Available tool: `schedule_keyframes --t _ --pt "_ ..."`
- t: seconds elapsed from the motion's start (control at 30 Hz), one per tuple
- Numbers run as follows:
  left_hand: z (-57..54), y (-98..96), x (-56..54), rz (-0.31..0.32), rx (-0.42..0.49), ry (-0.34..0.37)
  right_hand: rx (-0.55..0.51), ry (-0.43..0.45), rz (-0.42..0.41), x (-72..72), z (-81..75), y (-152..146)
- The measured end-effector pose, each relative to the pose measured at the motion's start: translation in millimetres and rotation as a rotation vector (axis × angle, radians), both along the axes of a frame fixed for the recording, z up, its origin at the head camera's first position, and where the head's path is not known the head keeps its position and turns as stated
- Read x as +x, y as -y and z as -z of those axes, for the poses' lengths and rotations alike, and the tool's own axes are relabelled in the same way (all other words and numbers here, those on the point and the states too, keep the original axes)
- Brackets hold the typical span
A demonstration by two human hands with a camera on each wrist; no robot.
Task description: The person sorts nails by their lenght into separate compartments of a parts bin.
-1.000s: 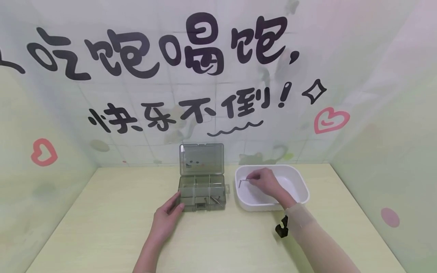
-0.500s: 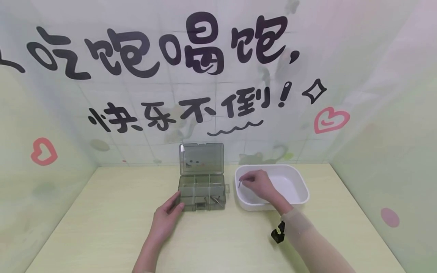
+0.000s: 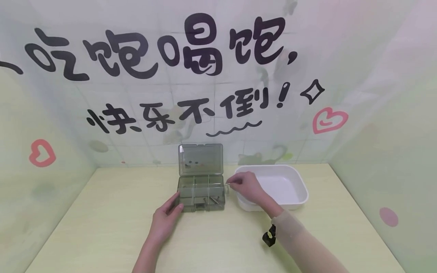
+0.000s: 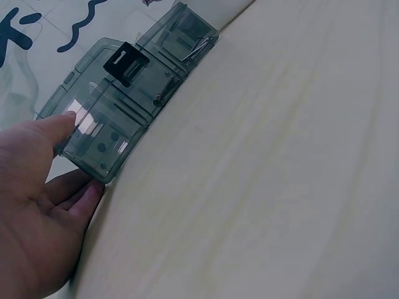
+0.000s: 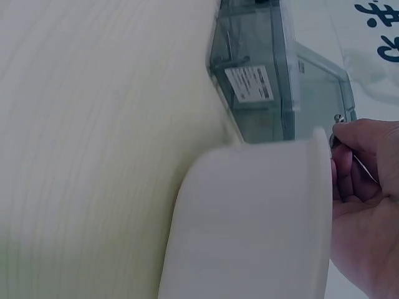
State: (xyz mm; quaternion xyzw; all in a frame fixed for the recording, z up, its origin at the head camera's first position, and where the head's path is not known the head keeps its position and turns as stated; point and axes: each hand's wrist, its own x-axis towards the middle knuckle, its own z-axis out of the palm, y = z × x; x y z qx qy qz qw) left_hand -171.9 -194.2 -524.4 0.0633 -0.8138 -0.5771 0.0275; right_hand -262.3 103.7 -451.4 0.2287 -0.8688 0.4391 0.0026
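A grey see-through compartment box (image 3: 201, 193) stands on the table with its lid (image 3: 200, 159) raised against the wall. Several metal screws (image 3: 214, 200) lie in its front compartments. My left hand (image 3: 166, 222) grips the box's front left corner; in the left wrist view the thumb lies on its front and the fingers are at its lower edge. Between thumb and fingertips my right hand (image 3: 248, 187) pinches a small metal screw (image 5: 338, 118), just right of the box. In the right wrist view a thin metal shaft (image 5: 365, 168) also shows below the thumb.
To the right of the box stands a white plastic tray (image 3: 304, 189), its left end under my right hand and wrist. A clear side latch (image 3: 227, 189) sticks out from the box towards it. Printed wall sheets (image 3: 136, 94) enclose the table (image 3: 211, 242).
My right hand has moved left with the screw, from inside the white tray, over its left rim, to the box's right side. The left hand stays on the box.
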Motion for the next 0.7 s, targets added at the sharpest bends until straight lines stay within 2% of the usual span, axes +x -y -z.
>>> schedule_keyframes --t 0.3,0.57,0.7 --pt "-1.2 0.6 1.1 0.002 -0.009 -0.005 -0.04 0.033 -0.048 5.2 -0.7 28.7" --pt "0.0 0.5 -0.9 -0.005 -0.012 -0.002 0.03 -0.006 -0.103 8.1 2.6 55.5" --pt "0.5 0.6 -0.8 -0.002 -0.013 0.0 0.052 0.02 -0.117 13.3 1.8 65.9"
